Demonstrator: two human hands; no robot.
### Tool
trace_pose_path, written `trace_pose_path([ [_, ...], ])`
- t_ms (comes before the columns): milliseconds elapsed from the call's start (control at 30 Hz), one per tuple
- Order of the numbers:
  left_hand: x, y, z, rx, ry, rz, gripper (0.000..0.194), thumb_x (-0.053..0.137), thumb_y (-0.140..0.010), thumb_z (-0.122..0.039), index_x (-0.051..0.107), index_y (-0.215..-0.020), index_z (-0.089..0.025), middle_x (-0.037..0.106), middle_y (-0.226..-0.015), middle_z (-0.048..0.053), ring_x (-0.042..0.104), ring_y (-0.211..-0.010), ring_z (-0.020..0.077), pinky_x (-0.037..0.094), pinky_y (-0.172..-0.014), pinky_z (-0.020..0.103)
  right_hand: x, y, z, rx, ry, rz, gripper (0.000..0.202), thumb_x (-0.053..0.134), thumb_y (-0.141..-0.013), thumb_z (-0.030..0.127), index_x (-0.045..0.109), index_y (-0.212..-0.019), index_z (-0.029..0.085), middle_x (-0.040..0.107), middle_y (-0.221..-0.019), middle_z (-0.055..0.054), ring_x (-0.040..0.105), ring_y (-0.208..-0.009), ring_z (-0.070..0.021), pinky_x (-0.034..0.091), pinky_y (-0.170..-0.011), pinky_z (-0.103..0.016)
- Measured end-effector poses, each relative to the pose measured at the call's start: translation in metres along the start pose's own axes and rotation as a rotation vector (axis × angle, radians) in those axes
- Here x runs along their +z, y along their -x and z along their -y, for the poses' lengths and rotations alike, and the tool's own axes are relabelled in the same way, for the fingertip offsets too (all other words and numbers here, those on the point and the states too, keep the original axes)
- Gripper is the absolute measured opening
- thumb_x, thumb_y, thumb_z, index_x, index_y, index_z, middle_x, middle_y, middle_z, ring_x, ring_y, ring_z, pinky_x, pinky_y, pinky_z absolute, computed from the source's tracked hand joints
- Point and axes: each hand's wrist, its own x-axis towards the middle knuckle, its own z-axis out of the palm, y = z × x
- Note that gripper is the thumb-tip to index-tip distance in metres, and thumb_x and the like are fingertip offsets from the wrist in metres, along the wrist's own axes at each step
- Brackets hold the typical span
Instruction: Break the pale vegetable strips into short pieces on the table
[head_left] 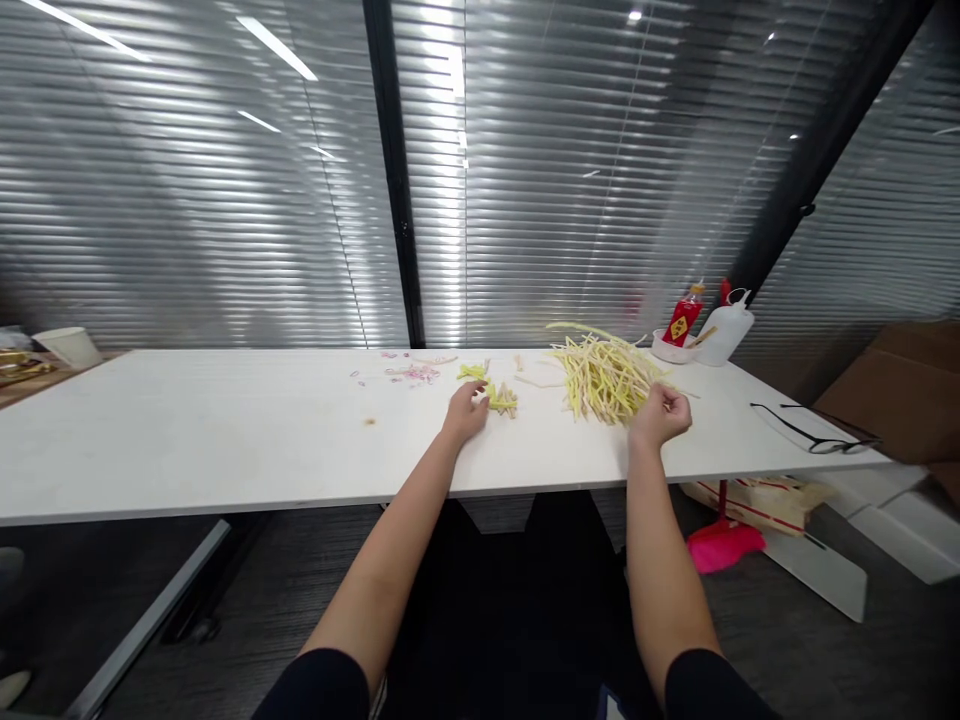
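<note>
Left hand (466,410): fingers curved and parted beside short yellow pieces (504,400); contact unconfirmed. Right hand (663,412): clenched at the right edge of the yellow stalk pile (604,375), on the white table (240,430); contents hidden. Judgement: light pinching and keeping the 2 heaps apart suit this handling.

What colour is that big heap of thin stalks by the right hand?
The heap of thin stalks is pale yellow, with creamier patches; best seen in the head view.
</note>
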Motion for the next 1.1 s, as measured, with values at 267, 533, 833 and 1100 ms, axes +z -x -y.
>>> trace_pose_path([
  [267, 0.009, 0.003, 0.004, 0.008, -0.21, 0.221, 0.008, 0.073, -0.066, -0.023, 0.069, -0.073, -0.023, 0.066, -0.088, 0.009, 0.05, -0.106, 0.0327, 0.023, -0.101, 0.046, -0.016, -0.004, -0.046, 0.047, 0.271, -0.005, 0.022, 0.06, -0.071, 0.039, 0.064, -0.076, 0.017, 0.06, -0.066, -0.004, 0.053, -0.063, -0.0201, 0.046, -0.065, -0.035],
  [533, 0.006, 0.002, 0.001, 0.018, -0.159, 0.092, 0.012, 0.071, -0.065, -0.02, 0.069, -0.076, -0.024, 0.065, -0.085, 0.006, 0.055, -0.092, 0.0266, 0.033, -0.095, 0.04, -0.027, 0.008, -0.033, -0.202, 0.297, -0.033, 0.05, 0.053, -0.078, 0.032, 0.055, -0.124, 0.013, 0.061, -0.098, -0.014, 0.057, -0.088, -0.0254, 0.045, -0.077, -0.037],
  [833, 0.007, 0.007, -0.011, 0.006, 0.002, 0.014, 0.013, 0.067, -0.07, -0.031, 0.066, -0.081, -0.023, 0.062, -0.08, 0.003, 0.053, -0.082, 0.0205, 0.04, -0.08, 0.03, 0.031, 0.103, 0.015, -0.208, 0.0, 1.055, 0.029, 0.056, -0.077, 0.04, 0.069, -0.091, 0.019, 0.068, -0.087, -0.006, 0.053, -0.061, -0.0149, 0.044, -0.063, -0.03],
  [1100, 0.011, 0.01, -0.01, 0.04, -0.072, 0.096, 0.013, 0.07, -0.069, -0.029, 0.067, -0.079, -0.022, 0.063, -0.078, 0.003, 0.054, -0.078, 0.0193, 0.041, -0.078, 0.03, 0.061, 0.17, 0.019, 0.154, -0.2, 1.097, 0.034, 0.06, -0.074, 0.051, 0.068, -0.083, 0.019, 0.068, -0.079, -0.004, 0.057, -0.064, -0.016, 0.045, -0.06, -0.027],
])
